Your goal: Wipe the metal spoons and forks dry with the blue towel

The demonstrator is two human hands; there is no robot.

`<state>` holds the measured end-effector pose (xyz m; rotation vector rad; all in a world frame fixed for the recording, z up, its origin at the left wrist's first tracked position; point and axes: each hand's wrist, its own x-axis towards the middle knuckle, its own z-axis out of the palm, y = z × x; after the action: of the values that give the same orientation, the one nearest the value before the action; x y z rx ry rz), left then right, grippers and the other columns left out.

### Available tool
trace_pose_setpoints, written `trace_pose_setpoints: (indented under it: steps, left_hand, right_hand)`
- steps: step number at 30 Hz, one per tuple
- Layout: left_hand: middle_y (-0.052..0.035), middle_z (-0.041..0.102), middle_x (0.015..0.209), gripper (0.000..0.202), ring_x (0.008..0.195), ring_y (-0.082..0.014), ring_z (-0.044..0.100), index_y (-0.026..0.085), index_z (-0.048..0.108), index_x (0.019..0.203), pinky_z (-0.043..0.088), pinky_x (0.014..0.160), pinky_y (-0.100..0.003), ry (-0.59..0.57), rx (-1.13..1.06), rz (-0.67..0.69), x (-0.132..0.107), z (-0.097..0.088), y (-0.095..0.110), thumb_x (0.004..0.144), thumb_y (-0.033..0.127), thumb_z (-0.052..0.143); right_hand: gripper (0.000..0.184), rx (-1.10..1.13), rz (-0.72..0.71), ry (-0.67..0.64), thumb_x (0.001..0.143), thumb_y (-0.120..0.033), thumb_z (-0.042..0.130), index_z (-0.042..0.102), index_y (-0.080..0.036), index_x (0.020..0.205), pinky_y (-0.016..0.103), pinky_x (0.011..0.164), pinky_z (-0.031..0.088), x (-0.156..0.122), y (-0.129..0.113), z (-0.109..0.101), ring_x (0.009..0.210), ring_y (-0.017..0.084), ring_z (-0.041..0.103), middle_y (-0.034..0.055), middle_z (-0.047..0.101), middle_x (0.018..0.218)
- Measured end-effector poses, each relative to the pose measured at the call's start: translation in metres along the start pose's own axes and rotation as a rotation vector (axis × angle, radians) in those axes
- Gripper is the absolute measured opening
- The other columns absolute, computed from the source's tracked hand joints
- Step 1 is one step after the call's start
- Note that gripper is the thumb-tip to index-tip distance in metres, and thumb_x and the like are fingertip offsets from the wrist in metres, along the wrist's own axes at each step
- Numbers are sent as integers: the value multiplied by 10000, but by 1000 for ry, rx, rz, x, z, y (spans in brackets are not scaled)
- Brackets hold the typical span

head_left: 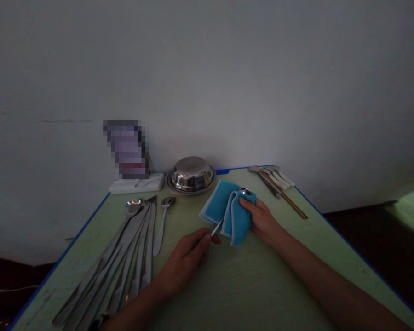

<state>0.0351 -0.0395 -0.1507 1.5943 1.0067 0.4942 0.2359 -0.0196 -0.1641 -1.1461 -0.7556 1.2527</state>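
Observation:
My left hand (188, 259) pinches the handle end of a metal spoon (244, 191), whose shaft runs up and right into a folded blue cloth (224, 207). The spoon's bowl pokes out at the cloth's top edge. My right hand (262, 219) is closed round the cloth, wrapping it about the spoon's shaft. Both hands are just above a pale green table (248, 285).
Several long metal utensils (124, 257) lie in a row at the left, with a single spoon (161, 225) beside them. An upturned steel bowl (191, 174) and a white folded cloth (138, 184) stand at the back by the wall. More cutlery (276, 181) lies back right.

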Motion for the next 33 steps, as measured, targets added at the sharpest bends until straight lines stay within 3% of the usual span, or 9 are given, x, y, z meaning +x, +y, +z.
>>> trace_pose_setpoints:
  steps: [4,11,14,18,24,33]
  left_hand:
    - [57,347,553,342,515,-103,363,149,540,896,290,478,-204,-29,64,30,1,0,0,895,410,319]
    - [39,426,610,305,565,-116,420,165,540,886,337,538,-217,-23,222,99,-1,-1,5,903,366,311]
    - [19,497,705,287,646,-125,469,169,548,906,368,614,-225,-19,234,136,-1,1,7,901,353,328]
    - [46,417,606,332,582,-111,439,169,566,888,350,567,-212,-55,211,98,-1,2,10,903,394,322]
    - [59,395,544,396,509,-90,395,163,576,834,325,511,-195,-206,182,62,-4,-1,9,912,416,282]
    - [31,458,559,330,513,-111,441,171,470,692,343,529,-218,-108,335,91,1,5,8,897,349,283]
  right_hand:
    - [309,78,62,-50,571,-292,733,606,-201,838,295,597,500,-7,-2,5,590,146,609,-18,671,696]
    - [294,108,-26,-15,584,-324,752,615,-212,819,280,623,503,-7,-5,4,607,134,611,-35,680,715]
    - [256,85,-66,52,625,-385,719,636,-199,781,265,597,490,-4,-2,2,597,143,605,-25,672,660]
    - [301,82,-105,204,677,-478,637,653,-187,753,266,595,484,0,2,-4,635,172,621,-9,659,591]
    - [348,150,-161,359,698,-502,599,634,-204,872,295,693,499,9,-6,-8,759,173,638,-5,702,756]
    - [243,148,-35,215,679,-448,652,636,-214,743,297,661,497,-17,11,21,671,165,618,-17,681,698]
